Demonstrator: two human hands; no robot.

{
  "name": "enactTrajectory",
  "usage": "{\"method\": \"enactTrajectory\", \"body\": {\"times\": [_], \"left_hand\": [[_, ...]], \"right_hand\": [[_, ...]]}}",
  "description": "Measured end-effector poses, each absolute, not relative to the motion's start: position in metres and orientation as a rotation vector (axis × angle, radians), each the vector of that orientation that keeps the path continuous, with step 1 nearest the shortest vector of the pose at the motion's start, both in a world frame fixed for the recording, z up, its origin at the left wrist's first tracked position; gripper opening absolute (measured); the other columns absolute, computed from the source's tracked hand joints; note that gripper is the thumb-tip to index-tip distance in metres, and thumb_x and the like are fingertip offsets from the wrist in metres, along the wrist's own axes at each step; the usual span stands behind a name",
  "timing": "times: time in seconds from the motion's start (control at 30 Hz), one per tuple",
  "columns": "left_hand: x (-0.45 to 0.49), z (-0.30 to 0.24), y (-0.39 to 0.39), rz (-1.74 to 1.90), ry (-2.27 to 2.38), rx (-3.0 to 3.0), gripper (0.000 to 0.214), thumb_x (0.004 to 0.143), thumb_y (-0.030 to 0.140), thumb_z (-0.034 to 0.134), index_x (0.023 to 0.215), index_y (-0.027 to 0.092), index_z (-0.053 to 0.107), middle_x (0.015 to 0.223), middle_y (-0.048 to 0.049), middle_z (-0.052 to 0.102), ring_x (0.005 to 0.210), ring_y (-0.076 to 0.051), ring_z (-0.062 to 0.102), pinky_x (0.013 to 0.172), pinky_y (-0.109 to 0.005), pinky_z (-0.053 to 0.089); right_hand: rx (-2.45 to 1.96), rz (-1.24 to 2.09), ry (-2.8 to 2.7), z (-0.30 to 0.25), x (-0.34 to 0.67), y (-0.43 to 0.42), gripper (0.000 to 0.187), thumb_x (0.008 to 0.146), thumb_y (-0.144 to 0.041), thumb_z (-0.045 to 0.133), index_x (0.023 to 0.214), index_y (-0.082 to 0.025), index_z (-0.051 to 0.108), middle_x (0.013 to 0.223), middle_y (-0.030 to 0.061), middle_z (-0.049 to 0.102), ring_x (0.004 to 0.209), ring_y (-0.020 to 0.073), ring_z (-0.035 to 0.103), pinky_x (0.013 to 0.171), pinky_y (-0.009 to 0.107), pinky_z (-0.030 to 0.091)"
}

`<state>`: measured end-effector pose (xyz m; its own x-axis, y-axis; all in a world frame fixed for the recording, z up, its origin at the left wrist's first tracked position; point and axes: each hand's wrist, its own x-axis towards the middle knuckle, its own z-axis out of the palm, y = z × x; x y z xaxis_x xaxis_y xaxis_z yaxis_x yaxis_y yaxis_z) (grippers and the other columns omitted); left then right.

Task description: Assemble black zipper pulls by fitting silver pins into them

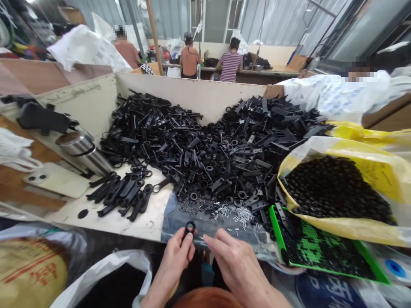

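Observation:
My left hand (pixel 175 259) pinches a small black plastic part with a ring end (pixel 189 226) at the table's near edge. My right hand (pixel 234 261) sits just to its right, fingers curled and reaching toward that part; what its fingertips hold, if anything, I cannot make out. Right beyond my hands lies a scatter of small silver metal pins (pixel 224 210) on a blue cloth. Behind that rises a large heap of black plastic parts (pixel 208 145). A neat group of assembled black pieces (pixel 123 192) lies to the left.
A yellow bag of small black rings (pixel 337 188) stands at right above a green tray (pixel 321 252). A steel flask (pixel 81 149) and a phone (pixel 54 179) lie at left. White bags hang below the table. Other people work at a far bench, and one person leans at right.

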<state>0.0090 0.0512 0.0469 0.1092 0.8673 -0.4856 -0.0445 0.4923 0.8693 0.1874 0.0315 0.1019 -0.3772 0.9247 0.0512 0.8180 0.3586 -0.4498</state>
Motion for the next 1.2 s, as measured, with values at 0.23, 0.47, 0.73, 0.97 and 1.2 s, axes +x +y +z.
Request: {"method": "enactTrajectory", "body": {"times": [0.23,0.47,0.73,0.97,1.2], "left_hand": [[0.011,0.046,0.037,0.801,1.179,0.739,0.050,0.084,0.067,0.064,0.095,0.019,0.058,0.055,0.0120,0.039,0.045,-0.004,0.015,0.044,-0.020,0.009],[0.008,0.039,0.035,0.810,1.149,0.690,0.047,0.086,0.065,0.065,0.093,0.020,0.054,0.057,0.0116,0.039,0.047,-0.005,0.016,0.044,-0.019,0.010],[0.007,0.039,0.033,0.798,1.180,0.659,0.047,0.087,0.064,0.065,0.099,0.020,0.056,0.060,0.0094,0.043,0.050,-0.006,0.026,0.044,-0.017,0.016],[0.012,0.035,0.035,0.833,1.277,0.623,0.054,0.077,0.067,0.073,0.100,0.020,0.062,0.059,0.0082,0.047,0.049,-0.007,0.037,0.043,-0.016,0.022],[0.013,0.048,0.051,0.863,1.357,0.629,0.055,0.058,0.063,0.088,0.086,0.020,0.066,0.060,0.0051,0.059,0.053,-0.012,0.052,0.046,-0.018,0.038]], "right_hand": [[-1.493,0.600,-2.226,0.074,0.177,0.035,0.029,0.106,-0.018,0.045,0.116,-0.026,0.071,0.087,0.0014,0.067,0.068,0.0142,0.069,0.059,0.021,0.043],[-1.504,0.634,-2.278,0.069,0.174,0.036,0.027,0.104,-0.016,0.049,0.117,-0.027,0.071,0.088,0.0010,0.066,0.070,0.0147,0.069,0.060,0.021,0.045],[-1.407,0.327,-2.408,0.064,0.171,0.039,0.034,0.096,-0.005,0.054,0.123,-0.020,0.067,0.084,0.0020,0.068,0.067,0.0156,0.066,0.056,0.023,0.045],[-1.325,0.204,-2.506,0.059,0.169,0.039,0.030,0.090,-0.006,0.068,0.119,-0.011,0.066,0.093,0.0064,0.073,0.075,0.0203,0.068,0.058,0.029,0.052],[-1.331,0.102,-2.698,0.077,0.147,0.048,0.002,0.092,-0.014,0.070,0.091,-0.012,0.069,0.082,0.0058,0.068,0.068,0.0203,0.065,0.048,0.030,0.048]]}}
